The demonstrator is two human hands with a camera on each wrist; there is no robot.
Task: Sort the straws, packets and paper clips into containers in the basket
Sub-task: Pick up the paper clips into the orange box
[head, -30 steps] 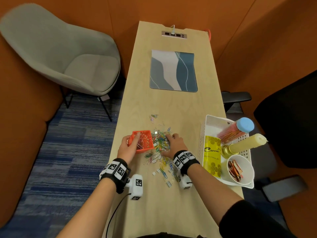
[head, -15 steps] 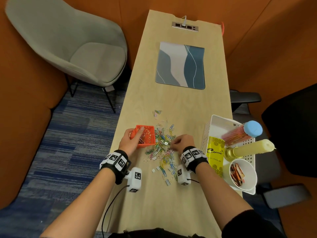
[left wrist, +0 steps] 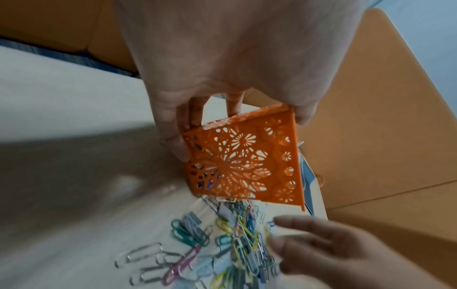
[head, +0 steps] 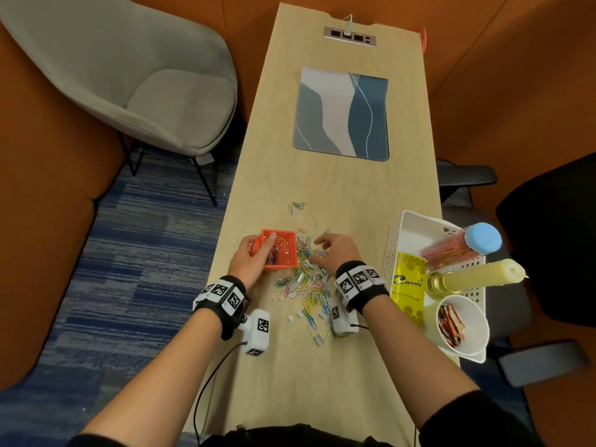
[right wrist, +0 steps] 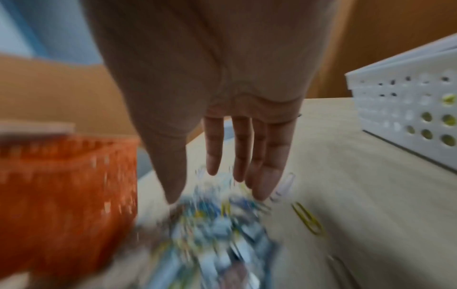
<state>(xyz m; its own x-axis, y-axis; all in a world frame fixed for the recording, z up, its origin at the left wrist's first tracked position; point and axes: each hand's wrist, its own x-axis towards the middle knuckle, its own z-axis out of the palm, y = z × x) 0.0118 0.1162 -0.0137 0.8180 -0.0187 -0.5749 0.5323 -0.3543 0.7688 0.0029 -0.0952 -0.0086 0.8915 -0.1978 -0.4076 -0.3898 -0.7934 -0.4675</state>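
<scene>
A small orange lattice container (head: 283,250) stands tipped on the table (head: 322,366), its open side toward a heap of coloured paper clips (head: 306,279). My left hand (head: 258,253) grips its rim, thumb inside and fingers on the outer wall (left wrist: 242,164). A few clips lie inside it. My right hand (head: 332,250) hovers over the heap just right of the container, with its fingers (right wrist: 262,176) straight and pointing down at the clips (right wrist: 222,234). It holds nothing. In the left wrist view, my right hand (left wrist: 321,250) shows at the heap's edge.
A white perforated basket (head: 396,246) sits at the table's right edge. It holds a blue-lidded jar of straws (head: 461,246), a yellow box (head: 408,285), a candle (head: 477,279) and a white cup of packets (head: 464,327). Farther off lies a blue-grey mat (head: 342,114).
My right hand has lifted off the clips and its fingers have straightened over the heap. My left hand keeps its grip on the orange container.
</scene>
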